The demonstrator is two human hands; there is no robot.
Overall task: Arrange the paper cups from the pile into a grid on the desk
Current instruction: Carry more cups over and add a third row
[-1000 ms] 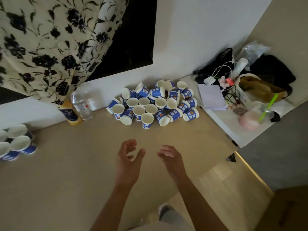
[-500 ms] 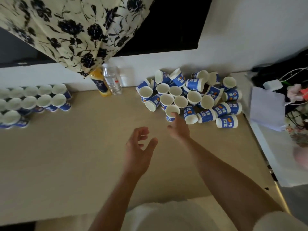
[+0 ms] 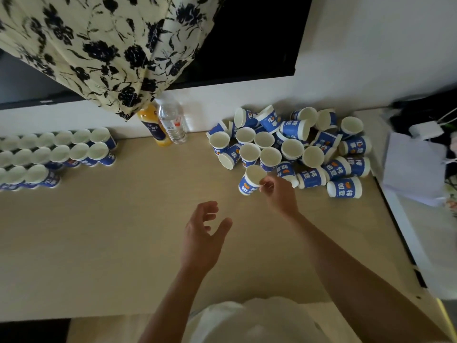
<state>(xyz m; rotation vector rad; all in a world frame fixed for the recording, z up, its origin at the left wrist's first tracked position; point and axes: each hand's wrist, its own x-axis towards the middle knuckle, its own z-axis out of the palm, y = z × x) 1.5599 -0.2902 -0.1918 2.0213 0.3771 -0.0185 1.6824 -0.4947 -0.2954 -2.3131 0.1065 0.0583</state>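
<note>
The right hand [image 3: 277,194] reached to the near edge of the pile [image 3: 296,147] and pinched the rim of 1 paper cup [image 3: 251,180] between thumb and fingertips; the cup was blue and white, tilted, its open mouth facing up and away from the person; whether its base touched the desk [image 3: 99,231] could not be told. The left hand [image 3: 205,233] hovered above the bare middle of the desk, holding nothing, fingers loosely spread and slightly bent, thumb out to the side; it was well apart from the cup.

The pile sat at the back right of the desk against the wall; some cups stood upright, others lay on their sides (several with the printed side up). At the far left the grid [image 3: 61,154] showed 3 rows of upright cups, rims touching, running off the left edge; the front row was shorter than the 2 behind it.

Between grid and pile, by the wall, stood an orange bottle [image 3: 153,128] and a clear water bottle [image 3: 173,122], just beside each other; a floral cloth [image 3: 99,45] hung above them, its lowest corner over the orange bottle's top; white paper [image 3: 415,167] lay to the right of the pile.
</note>
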